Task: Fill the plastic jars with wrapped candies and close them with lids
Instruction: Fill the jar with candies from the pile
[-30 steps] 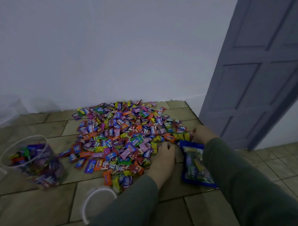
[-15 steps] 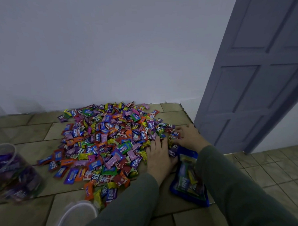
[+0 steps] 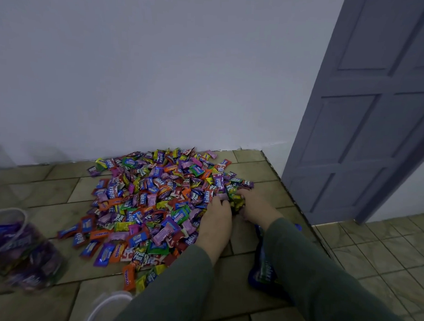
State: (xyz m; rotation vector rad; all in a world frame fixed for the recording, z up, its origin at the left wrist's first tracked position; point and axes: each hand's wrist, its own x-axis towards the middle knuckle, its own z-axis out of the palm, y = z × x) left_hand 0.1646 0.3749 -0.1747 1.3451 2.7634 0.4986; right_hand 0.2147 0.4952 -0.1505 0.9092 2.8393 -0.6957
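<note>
- Now both hands have closed together since a moment ago: left hand (image 3: pixel 216 215) and right hand (image 3: pixel 255 205) cup wrapped candies (image 3: pixel 156 201) at the pile's right edge.
- Part-filled jar (image 3: pixel 18 249) waits far to their left, so a scoop seems ready.

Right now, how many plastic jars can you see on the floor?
2. One jar with candies lies at the left edge, partly cut off. A second jar rim shows at the bottom, left of the sleeve. Others may be outside the view.
</note>
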